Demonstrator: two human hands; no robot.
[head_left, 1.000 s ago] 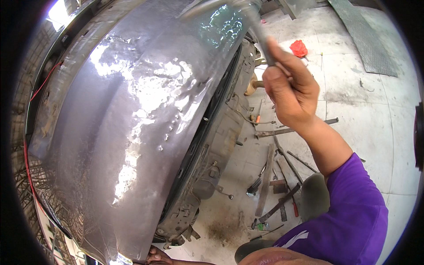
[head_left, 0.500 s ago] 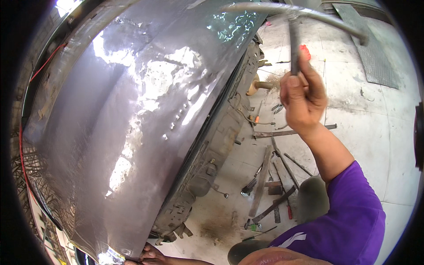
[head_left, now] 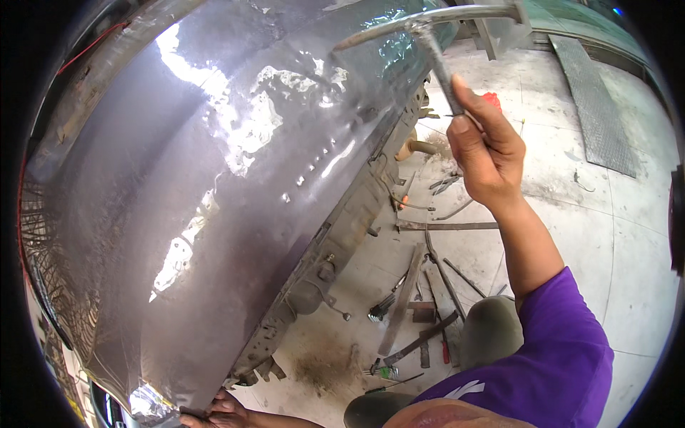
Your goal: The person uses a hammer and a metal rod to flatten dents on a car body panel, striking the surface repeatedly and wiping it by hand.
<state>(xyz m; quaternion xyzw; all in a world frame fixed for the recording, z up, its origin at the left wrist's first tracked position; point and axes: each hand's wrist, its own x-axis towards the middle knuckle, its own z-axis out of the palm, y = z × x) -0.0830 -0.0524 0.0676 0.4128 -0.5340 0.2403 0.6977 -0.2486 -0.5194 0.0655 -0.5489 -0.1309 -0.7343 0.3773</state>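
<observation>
My right hand [head_left: 491, 146] is closed around the handle of a body hammer [head_left: 439, 68] with a long, curved head. The hammer is raised, and its head appears above the far right part of a large bare-metal car body panel [head_left: 164, 192]. Bright reflections and several small dents mark the panel's surface. At the panel's near edge, my left hand [head_left: 222, 414] has its fingers curled against the rim. Whatever lies under those fingers is hidden.
Under the panel's right edge runs a dirty metal car structure [head_left: 307, 296] with brackets. Metal bars [head_left: 403, 299], pliers [head_left: 446, 183] and several other tools lie on the pale tiled floor [head_left: 571, 242]. A textured plate [head_left: 596, 107] lies farther right. My knee [head_left: 492, 332] is beside the tools.
The hammer has tilted, its head shifting left and its handle slanting. My right hand stays at about the same height. The view has shifted slightly, and my left hand stays at the panel's edge.
</observation>
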